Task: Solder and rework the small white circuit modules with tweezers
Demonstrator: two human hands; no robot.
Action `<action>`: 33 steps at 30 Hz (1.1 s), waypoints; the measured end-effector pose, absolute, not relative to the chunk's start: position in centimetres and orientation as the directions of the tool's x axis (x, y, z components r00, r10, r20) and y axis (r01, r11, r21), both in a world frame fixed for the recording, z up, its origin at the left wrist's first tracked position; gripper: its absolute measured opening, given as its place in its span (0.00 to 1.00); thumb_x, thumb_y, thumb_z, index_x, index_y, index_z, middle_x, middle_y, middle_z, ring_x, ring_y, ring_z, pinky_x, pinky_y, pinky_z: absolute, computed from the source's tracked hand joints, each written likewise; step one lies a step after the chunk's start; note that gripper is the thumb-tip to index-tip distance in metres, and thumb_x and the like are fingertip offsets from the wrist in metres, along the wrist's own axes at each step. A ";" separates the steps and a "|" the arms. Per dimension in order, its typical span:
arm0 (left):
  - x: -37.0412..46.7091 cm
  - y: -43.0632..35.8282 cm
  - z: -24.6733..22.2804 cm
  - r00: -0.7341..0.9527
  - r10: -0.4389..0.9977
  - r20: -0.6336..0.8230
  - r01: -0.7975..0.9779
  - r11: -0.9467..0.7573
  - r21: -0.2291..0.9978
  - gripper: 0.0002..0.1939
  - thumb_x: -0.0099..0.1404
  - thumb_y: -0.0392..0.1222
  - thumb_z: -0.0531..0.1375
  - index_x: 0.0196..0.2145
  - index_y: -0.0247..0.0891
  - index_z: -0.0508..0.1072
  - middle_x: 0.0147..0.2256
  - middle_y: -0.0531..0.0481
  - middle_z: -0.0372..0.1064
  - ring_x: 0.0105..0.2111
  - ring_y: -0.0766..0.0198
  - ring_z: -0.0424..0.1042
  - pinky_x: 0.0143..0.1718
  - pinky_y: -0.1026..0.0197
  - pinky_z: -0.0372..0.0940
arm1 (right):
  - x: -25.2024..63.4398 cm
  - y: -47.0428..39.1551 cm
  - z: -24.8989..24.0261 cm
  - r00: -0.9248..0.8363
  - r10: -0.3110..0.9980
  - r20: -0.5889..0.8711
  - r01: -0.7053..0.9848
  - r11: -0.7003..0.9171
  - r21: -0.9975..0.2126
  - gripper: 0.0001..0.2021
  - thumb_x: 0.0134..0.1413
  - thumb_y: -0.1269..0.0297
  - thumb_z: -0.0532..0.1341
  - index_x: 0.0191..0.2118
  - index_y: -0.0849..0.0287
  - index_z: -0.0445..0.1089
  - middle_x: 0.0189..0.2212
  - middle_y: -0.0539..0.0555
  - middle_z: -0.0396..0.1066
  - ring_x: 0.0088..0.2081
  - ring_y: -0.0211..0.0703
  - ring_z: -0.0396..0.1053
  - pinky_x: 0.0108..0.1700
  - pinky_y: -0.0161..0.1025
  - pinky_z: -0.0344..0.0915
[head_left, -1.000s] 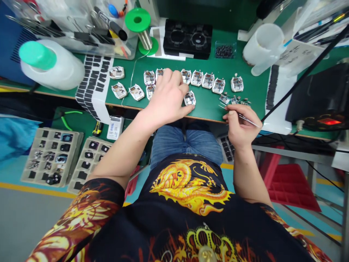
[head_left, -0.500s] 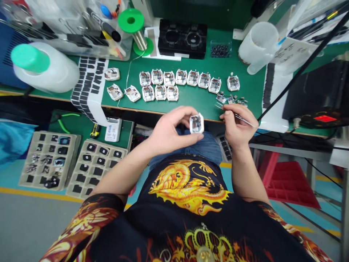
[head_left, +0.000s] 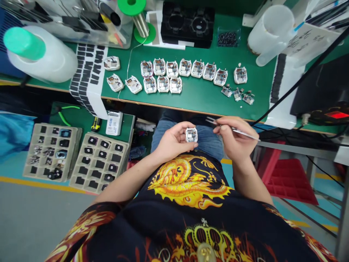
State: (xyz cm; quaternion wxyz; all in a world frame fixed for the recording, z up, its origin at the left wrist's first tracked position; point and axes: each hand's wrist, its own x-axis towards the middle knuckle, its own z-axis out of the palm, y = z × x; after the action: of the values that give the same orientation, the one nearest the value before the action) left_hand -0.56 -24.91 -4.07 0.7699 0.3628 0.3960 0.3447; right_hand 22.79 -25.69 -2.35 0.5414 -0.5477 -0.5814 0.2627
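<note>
Over my lap, my left hand (head_left: 175, 141) pinches a white watch case (head_left: 192, 135) between thumb and fingers, its electronics facing up. To the right, my right hand (head_left: 235, 137) grips metal tweezers (head_left: 245, 134). Their tips point left toward the held case, slightly apart and not touching it. On the green bench, similar white watch cases (head_left: 185, 67) stand in two rows, with one more watch case (head_left: 240, 75) by itself at the right. Below that one lie 3 small circuit boards (head_left: 237, 94).
A solder spool (head_left: 141, 24), a black tray (head_left: 188, 25) and a box of tiny screws (head_left: 229, 37) are at the back. A white bottle (head_left: 58, 60) stands left, a plastic cup (head_left: 271, 31) right. Compartment trays (head_left: 94, 163) sit lower left. A black cable (head_left: 297, 72) slants across the right.
My left hand has brought the watch case lower and a little left, nearer my body. The tweezers have moved left and down, away from the circuit boards. The camera view has shifted slightly.
</note>
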 end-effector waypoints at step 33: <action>0.1 -25.2 -3.7 0.365 0.842 -0.397 -0.112 0.463 0.880 0.34 0.57 0.36 0.78 0.59 0.41 0.75 0.36 0.56 0.77 0.27 0.68 0.77 0.27 0.66 0.73 | 20.4 -28.9 -3.3 -0.009 0.933 0.359 0.367 0.337 -0.867 0.08 0.69 0.69 0.69 0.46 0.48 0.85 0.36 0.50 0.88 0.38 0.44 0.86 0.44 0.43 0.85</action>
State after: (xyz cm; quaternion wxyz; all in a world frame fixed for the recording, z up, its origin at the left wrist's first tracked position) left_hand 0.15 -25.23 -3.73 0.7230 0.3999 0.4567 0.3298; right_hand 20.40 -28.86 -3.30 0.4954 -0.5001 -0.6504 0.2856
